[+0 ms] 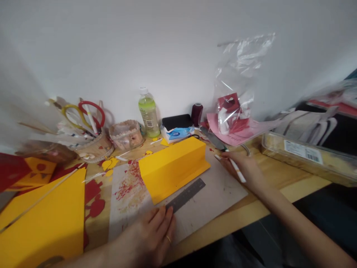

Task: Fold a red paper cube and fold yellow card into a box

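My left hand (158,232), a ring on one finger, is closed at the near end of a dark metal ruler (189,193). The ruler lies on a grey paint-specked board (223,197), in front of a folded yellow card (173,167) that stands partly raised. Over the board's right edge, my right hand (244,167) is closed with a slim white pen-like stick (237,169) between its fingers. Its fingertips are partly hidden. Just beyond them lies a knife with a grey blade (213,139), its handle end close to the hand.
Along the wall stand a cup of scissors (96,147), a small basket (126,136), a green drink bottle (149,115), a tissue pack (178,134) and a thread spool (197,113). A clear plastic box (304,152) sits right; yellow card (50,216) lies left.
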